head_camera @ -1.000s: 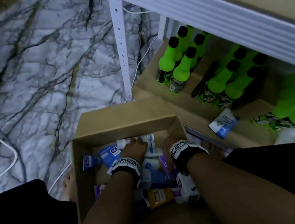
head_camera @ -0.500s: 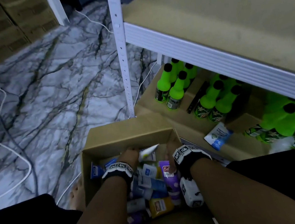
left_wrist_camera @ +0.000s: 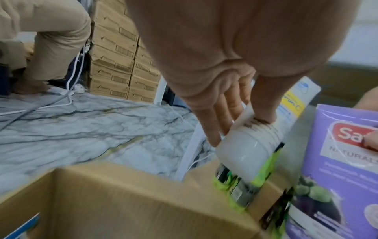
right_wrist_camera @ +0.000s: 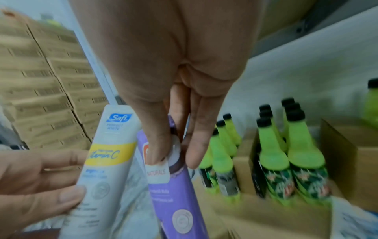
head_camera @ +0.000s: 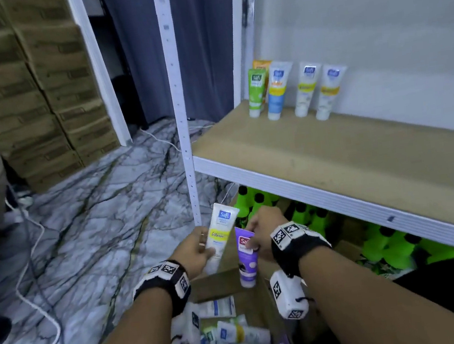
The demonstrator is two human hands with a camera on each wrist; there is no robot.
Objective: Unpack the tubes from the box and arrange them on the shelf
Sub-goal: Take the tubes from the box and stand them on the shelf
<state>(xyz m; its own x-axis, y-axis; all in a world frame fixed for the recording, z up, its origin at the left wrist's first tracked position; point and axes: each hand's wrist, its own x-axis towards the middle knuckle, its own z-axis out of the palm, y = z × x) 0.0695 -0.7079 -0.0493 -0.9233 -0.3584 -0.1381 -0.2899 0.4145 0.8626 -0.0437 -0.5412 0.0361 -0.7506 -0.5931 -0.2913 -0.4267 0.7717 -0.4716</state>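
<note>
Two tubes aloft — white tube [head_camera: 222, 234], purple tube [head_camera: 246, 255] — caps downward, blurred.

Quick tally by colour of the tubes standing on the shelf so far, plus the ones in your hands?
On the shelf:
Green tube: 1
Orange tube, mostly hidden behind the green one: 1
White-and-blue tube: 1
White-and-yellow tubes: 2
In the hands:
White-and-yellow tube, left hand: 1
Purple tube, right hand: 1
Total: 7

left hand [head_camera: 194, 251] gripping, right hand [head_camera: 264, 231] pinching
</note>
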